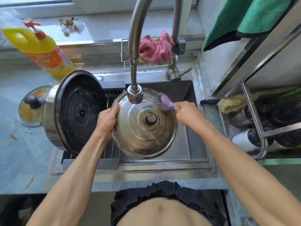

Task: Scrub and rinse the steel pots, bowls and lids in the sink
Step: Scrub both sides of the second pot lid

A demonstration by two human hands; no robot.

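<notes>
Currently, lid position: a steel lid (144, 126) is held tilted over the sink (197, 144), just below the faucet head (134, 95).
Left hand (106, 119): clamped on the lid's left rim.
Right hand (187, 114): closed around a purple brush (166, 102).
Key relation: bristles touch the lid's upper right; the dirty centre knob (150, 118) lies down and left of them.
Waiting: pot (73, 111) on its side, left.

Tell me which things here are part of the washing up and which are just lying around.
Part of the job:
steel lid, held by the left hand
purple brush in the right hand
faucet
sink
upturned pot
stained glass lid
yellow soap bottle

Just lying about:
pink rag
green towel
bristle brush
</notes>
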